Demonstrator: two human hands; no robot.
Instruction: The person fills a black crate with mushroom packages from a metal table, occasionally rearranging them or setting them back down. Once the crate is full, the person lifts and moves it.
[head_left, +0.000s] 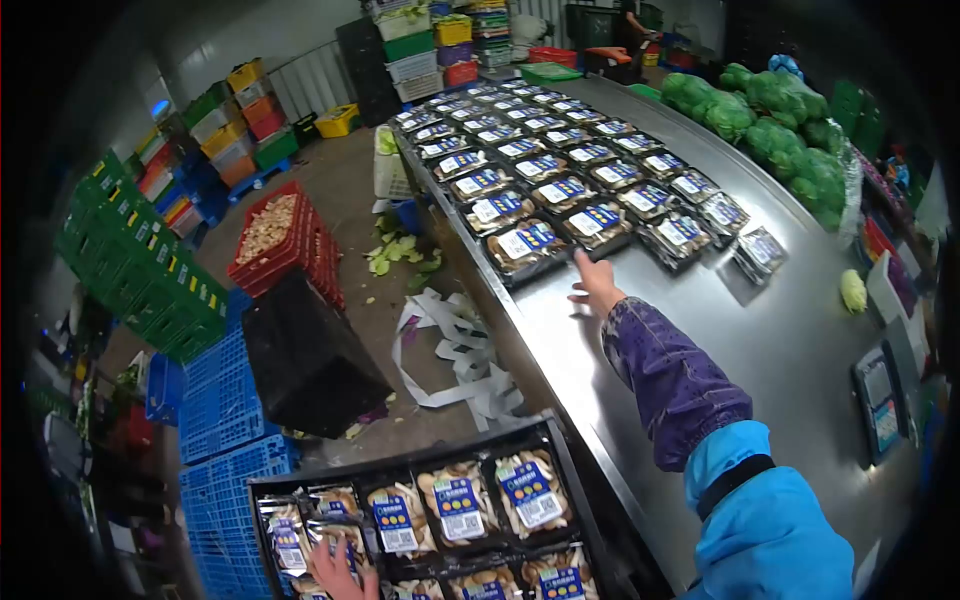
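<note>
My left hand (338, 572) is closest to me, at the bottom edge of view. Its fingers lie spread on a wrapped mushroom pack (335, 545) and are not closed round it. That pack sits in the black tray crate (560, 450), which holds more labelled packs side by side and stands just beside the near edge of the steel table (790, 340).

My right arm, in a blue sleeve with a purple cover over it, stretches out across the table. My right hand (597, 287) is open and holds nothing. Its fingers are extended, with the fingertips just short of the nearest table pack (525, 243); I cannot tell whether they touch it. The two hands are well apart.

Beyond that pack, the rows of mushroom packs (560, 190) run away along the table, each with a white and blue label. A weighing device (880, 400) sits at the table's right side. Further back on the right is a heap of green vegetables (770, 120).

On the floor to the left lie white paper strips (450, 345), a tilted black crate (310, 360) and a red crate (275, 235) filled with loose mushrooms. Blue crates (225, 400) and green crates (140, 270) are stacked along the wall, and coloured crates (440, 50) are piled at the far end.
</note>
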